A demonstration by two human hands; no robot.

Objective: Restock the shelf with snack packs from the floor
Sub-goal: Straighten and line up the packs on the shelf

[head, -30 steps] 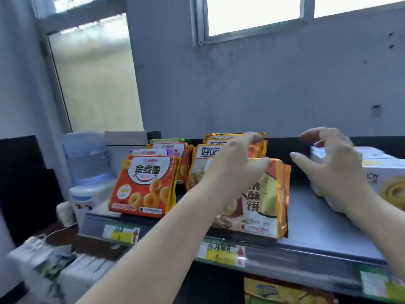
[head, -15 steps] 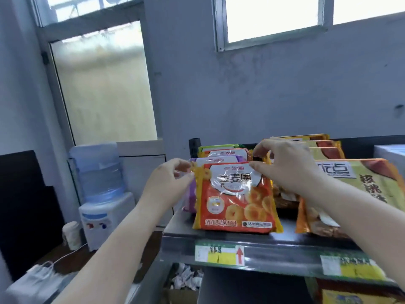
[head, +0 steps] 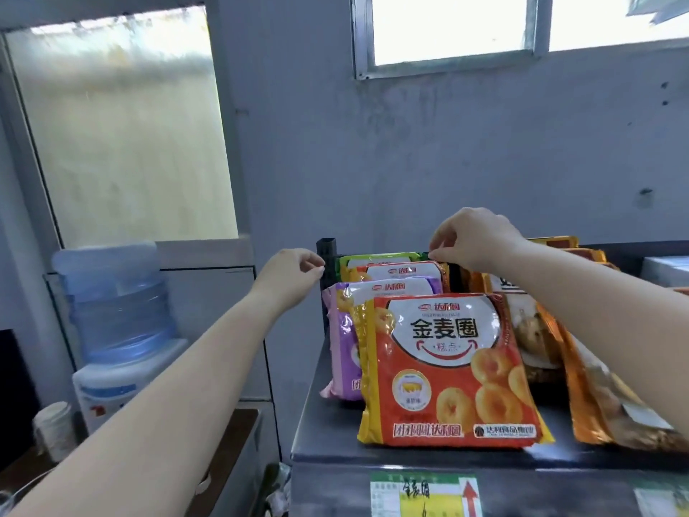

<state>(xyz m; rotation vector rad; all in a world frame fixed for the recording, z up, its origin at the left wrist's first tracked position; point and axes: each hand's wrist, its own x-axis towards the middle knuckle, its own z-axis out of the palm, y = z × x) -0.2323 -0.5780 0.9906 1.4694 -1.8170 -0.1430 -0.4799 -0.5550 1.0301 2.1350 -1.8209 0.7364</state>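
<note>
Your left hand point(head: 289, 278) is loosely curled at the shelf's rear-left corner post point(head: 326, 251), fingers nearly pinched, holding nothing I can see. Your right hand point(head: 471, 236) reaches to the back of the row, fingertips pinching at the top edge of the green snack pack point(head: 376, 260); can't tell if it's actually gripped. The grey metal shelf point(head: 320, 416) carries a front-to-back row: red-orange ring-cake pack point(head: 447, 371) in front leaning back, purple pack point(head: 345, 341) behind it, another orange pack point(head: 402, 272), then the green one. Brown-orange biscuit packs point(head: 596, 397) sit just right of the row, under your right forearm. Yellow price tag with red arrow point(head: 428, 496) on the shelf lip. Room: grey wall, window point(head: 447, 28) above, frosted pane point(head: 123, 128) on the left, water dispenser point(head: 115, 319) below it.
</note>
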